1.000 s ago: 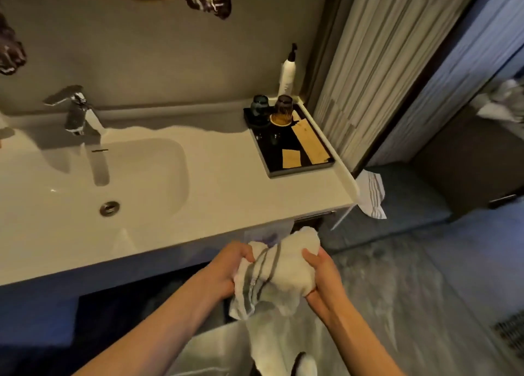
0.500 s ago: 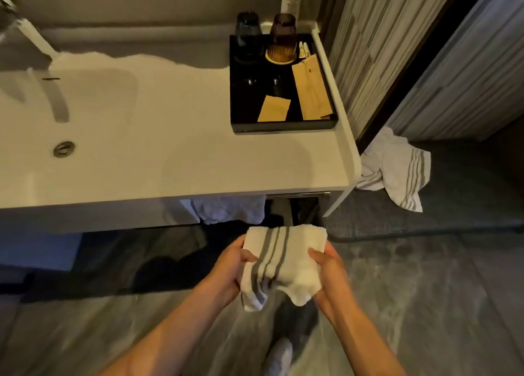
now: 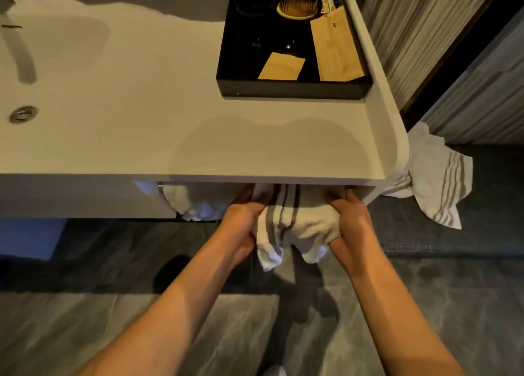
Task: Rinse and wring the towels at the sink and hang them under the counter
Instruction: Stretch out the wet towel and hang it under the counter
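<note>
A white towel with grey stripes is held just under the front edge of the white counter. My left hand grips its left side and my right hand grips its right side. The towel's upper part and my fingertips are hidden beneath the counter edge. Another white towel hangs under the counter to the left, next to a metal rail end. A third striped towel hangs off the counter's right end. The sink basin with its drain lies at the far left.
A black tray with brown paper packets and glasses sits at the counter's back right. A ribbed wall panel stands to the right. Grey stone floor and a dark mat lie below.
Both hands have moved forward and up with the striped towel, from in front of the counter to right under its front edge. The view has tilted down and closer.
</note>
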`<state>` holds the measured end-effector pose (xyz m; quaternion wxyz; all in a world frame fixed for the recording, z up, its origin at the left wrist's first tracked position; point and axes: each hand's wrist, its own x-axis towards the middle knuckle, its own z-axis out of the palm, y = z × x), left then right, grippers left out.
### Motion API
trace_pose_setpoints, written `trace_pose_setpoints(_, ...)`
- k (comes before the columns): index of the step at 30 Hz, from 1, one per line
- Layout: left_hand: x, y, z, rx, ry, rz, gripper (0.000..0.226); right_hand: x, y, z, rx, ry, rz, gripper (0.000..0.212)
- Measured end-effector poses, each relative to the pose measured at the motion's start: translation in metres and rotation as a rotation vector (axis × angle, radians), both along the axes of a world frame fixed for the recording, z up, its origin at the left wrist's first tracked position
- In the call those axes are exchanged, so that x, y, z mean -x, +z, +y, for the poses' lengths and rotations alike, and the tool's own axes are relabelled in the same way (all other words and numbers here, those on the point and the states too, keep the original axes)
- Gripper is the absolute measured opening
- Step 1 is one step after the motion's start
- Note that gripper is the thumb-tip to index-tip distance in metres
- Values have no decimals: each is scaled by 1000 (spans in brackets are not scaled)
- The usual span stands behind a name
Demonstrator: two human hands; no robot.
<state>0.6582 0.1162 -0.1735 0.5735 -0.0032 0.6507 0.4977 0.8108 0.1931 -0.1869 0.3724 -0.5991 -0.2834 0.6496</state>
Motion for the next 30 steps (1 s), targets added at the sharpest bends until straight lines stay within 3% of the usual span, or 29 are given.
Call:
trace_pose_setpoints(2,-4,8,9,0,24,84,19,10,8,3,-10,-23,33,48)
trace_pose_setpoints(4,-8,16,15,68,-122,346,27,18,18,1,-25,2,-29,57)
trace_pose_setpoints(5,-9,18,15,113,-264,511,31,18,22,-2,-58,57,-155,48)
trace_pose_setpoints(7,-9,21,14,185,-537,837,27,16,29,-13,-170,151,-429,6)
trace_pose_setpoints(8,-8,20,13,202,-606,937,25,15,26,-16,-235,156,-518,25)
trace_pose_setpoints(14,4,28,28,326,-950,968,34,26,14,-15,-420,80,-584,38)
trace_pose_setpoints(17,14,29,25,366,-1027,1116,29,23,10,-10,-435,153,-673,48)
trace_pose_setpoints(20,22,26,12,313,-1032,1144,26,14,7,-16,-488,252,-792,50)
trace_pose_setpoints(23,31,20,2,189,-1005,1234,33,13,2,-20,-603,300,-947,14)
trace_pose_setpoints(27,39,12,-12,75,-962,1399,34,12,-4,-24,-631,380,-1056,50)
trace_pose_setpoints(30,38,3,-24,23,-850,1454,26,10,-10,-40,-658,189,-918,36)
